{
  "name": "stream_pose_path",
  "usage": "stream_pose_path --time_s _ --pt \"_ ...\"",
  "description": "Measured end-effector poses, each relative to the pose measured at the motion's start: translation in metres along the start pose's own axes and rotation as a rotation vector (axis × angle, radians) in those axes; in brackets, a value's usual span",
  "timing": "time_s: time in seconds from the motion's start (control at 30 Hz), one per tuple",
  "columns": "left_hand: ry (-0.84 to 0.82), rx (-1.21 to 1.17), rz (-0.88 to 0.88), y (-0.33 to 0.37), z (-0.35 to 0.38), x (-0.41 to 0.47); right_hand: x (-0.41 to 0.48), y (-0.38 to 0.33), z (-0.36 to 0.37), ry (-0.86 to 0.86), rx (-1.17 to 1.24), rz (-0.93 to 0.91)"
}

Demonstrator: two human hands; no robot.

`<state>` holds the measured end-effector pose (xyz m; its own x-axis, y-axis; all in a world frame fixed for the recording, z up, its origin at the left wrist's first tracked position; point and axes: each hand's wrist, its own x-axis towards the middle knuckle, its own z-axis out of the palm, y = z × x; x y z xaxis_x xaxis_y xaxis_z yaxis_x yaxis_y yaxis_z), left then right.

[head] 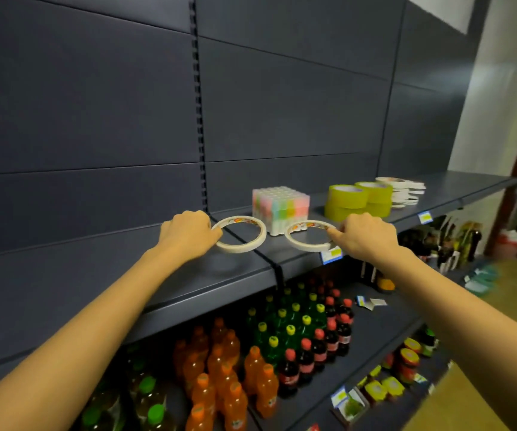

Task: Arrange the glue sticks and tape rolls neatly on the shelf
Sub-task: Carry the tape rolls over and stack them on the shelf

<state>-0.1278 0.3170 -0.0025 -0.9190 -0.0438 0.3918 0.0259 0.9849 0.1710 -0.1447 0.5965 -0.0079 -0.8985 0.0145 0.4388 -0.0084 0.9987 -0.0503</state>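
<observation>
My left hand (188,233) grips a thin white tape roll (244,244) by its left rim, just above the dark shelf (213,272). My right hand (366,236) pinches a second thin white tape roll (300,242) by its right rim. Both rolls lie flat, side by side, a small gap between them. Behind them stands a block of pastel glue sticks (280,208). To its right sit stacked yellow-green tape rolls (358,200) and a pile of thin white tape rolls (405,191).
The shelf's back panel (95,104) rises behind. Blue price tags (332,255) hang on the shelf's front edge. Below, a lower shelf holds several orange, green and dark soda bottles (282,346). Jars and packets (406,362) sit lower right.
</observation>
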Motion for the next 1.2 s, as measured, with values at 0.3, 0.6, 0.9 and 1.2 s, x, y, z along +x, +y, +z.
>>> stream_pose_path --time_s 0.3,0.6,0.9,1.2 --pt "0.026 0.041 0.141 0.119 0.024 0.071 0.038 0.125 0.007 0.014 -0.021 0.123" --pt "0.047 0.041 0.240 0.231 0.072 0.172 0.128 0.236 0.031 0.013 -0.039 0.208" --pt "0.055 0.064 0.307 0.325 0.115 0.257 0.222 0.334 0.069 0.029 -0.034 0.291" --pt "0.054 0.085 0.210 0.399 0.159 0.311 0.314 0.413 0.111 0.029 -0.008 0.224"
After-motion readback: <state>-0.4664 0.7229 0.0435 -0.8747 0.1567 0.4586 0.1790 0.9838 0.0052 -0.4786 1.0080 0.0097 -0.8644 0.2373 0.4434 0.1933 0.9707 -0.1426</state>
